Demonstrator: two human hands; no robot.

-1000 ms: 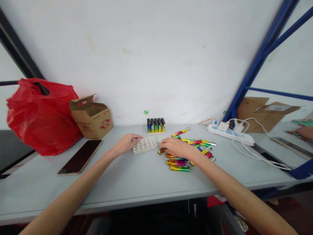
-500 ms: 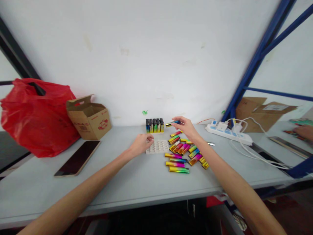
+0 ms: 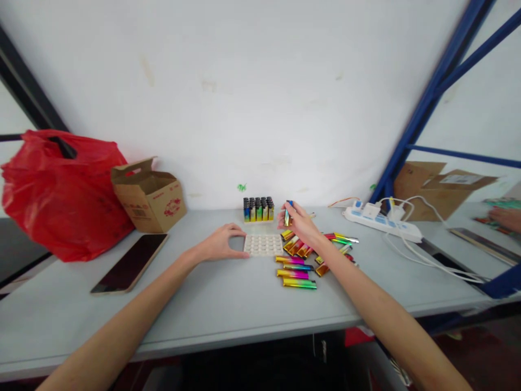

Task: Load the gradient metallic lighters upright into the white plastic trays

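Lighters (image 3: pixel 300 283) have glossy, metallic-look bodies. Tray (image 3: pixel 264 245) is matt, moulded plastic. Bag (image 3: pixel 69 201) is thin, crinkly plastic w/ sheen. Box (image 3: pixel 152 209): matt cardbd. Phone (image 3: pixel 129 264): glossy, glass-like front. Strip (image 3: pixel 382 224): smooth plastic. Table (image 3: pixel 228 304): smooth, satin. Post (image 3: pixel 429 103): painted metal, low sheen. Wall (image 3: pixel 260 108): matt, scuffed.

Your pale grey tabletop (image 3: pixel 228 304) carries, at your left, a red plastic bag (image 3: pixel 67 201), an open cardboard box (image 3: pixel 152 201) and a dark-screened phone (image 3: pixel 130 264). Mid-table you have a white socketed tray (image 3: pixel 264 245), with a block of upright lighters (image 3: pixel 259 210) behind it. Right of the tray lie loose shiny lighters (image 3: pixel 299 284), 4 in a near column; farther right, a white power strip (image 3: pixel 382 224).
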